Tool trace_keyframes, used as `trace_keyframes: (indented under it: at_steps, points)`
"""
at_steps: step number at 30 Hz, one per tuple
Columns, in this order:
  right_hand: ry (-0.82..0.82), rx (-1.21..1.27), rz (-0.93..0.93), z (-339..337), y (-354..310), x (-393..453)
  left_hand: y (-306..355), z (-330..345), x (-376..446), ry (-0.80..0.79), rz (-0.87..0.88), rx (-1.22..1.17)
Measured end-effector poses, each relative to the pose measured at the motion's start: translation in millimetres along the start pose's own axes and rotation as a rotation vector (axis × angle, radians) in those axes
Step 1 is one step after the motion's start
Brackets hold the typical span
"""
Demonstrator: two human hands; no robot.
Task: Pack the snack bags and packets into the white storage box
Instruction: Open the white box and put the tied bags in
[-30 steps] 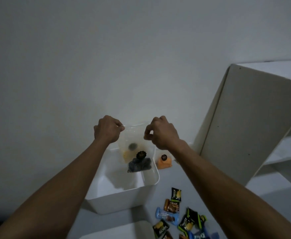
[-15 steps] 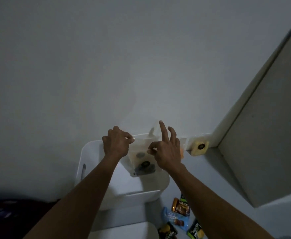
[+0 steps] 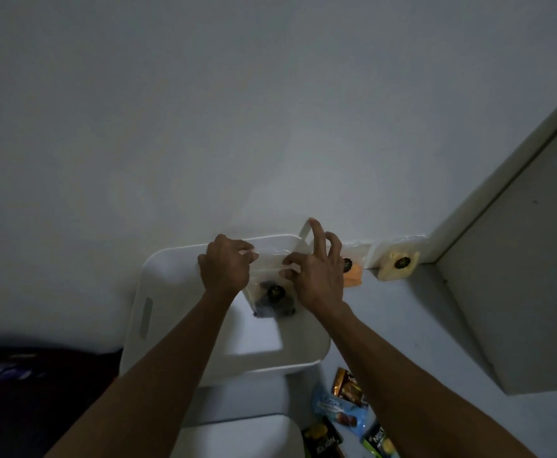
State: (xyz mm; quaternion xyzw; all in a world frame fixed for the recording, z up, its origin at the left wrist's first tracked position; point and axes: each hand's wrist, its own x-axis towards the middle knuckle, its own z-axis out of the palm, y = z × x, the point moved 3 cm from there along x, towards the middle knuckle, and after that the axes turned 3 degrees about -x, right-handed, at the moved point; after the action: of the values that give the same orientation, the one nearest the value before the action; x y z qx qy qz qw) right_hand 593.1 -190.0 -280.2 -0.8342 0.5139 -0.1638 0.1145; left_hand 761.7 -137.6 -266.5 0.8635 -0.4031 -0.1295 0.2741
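The white storage box (image 3: 158, 292) stands against the wall. Inside it, at the far side, a clear bag of dark snacks (image 3: 272, 297) stands upright. My left hand (image 3: 226, 267) pinches its top left edge. On the bag's top right edge, my right hand (image 3: 316, 277) grips with thumb and a finger while the other fingers are raised. An orange snack bag (image 3: 353, 272) and a pale yellow one (image 3: 397, 264) lean on the wall right of the box. Several small packets (image 3: 340, 408) lie on the surface in front.
A tall white cabinet side (image 3: 515, 252) rises at the right. A white lid or second box (image 3: 237, 438) sits at the bottom edge. Something dark (image 3: 23, 391) fills the lower left corner.
Both hands have lowered the clear bag from above the box down into its far side. My right fingers have spread, and the view has tilted and shifted left.
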Motion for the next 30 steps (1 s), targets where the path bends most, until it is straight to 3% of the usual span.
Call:
trace_keyframes:
  at_steps: [10,20,30]
  points:
    - [0.034,0.075,0.039,-18.8,3.8,-6.3,5.1,-22.3,-11.4,0.048,0.047,-0.121]
    - [0.093,0.195,0.149,-104.0,17.9,-73.2,41.5,-76.8,-85.7,0.058,0.177,-0.27]
    - [0.162,0.233,0.338,-156.3,128.1,-93.9,122.1,-0.4,-140.1,-0.045,0.252,-0.345]
